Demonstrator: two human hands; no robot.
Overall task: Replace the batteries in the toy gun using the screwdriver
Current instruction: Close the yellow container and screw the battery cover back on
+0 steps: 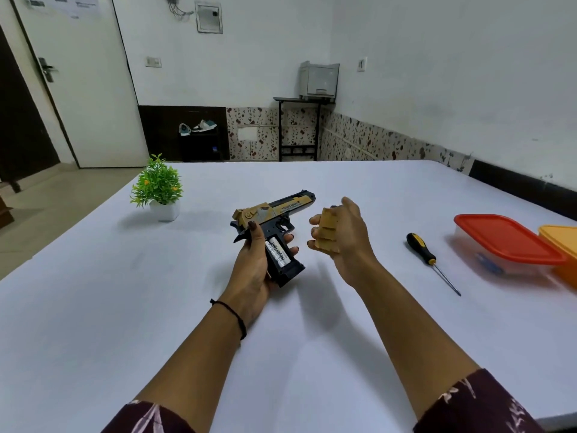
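Observation:
My left hand [251, 270] grips the black and gold toy gun [274, 214] by its handle, above the white table [156, 307]. The handle's battery bay is uncovered and a silver battery [278, 254] shows inside it. My right hand [343, 242] holds the tan battery cover [327, 234] just right of the gun, fingers curled round it. The screwdriver [429, 259], black and yellow handled, lies on the table to the right of my right hand, its tip pointing toward me.
A red-lidded clear box [505, 242] and an orange box [562, 248] stand at the right edge. A small potted plant [159, 189] stands at the far left of the table.

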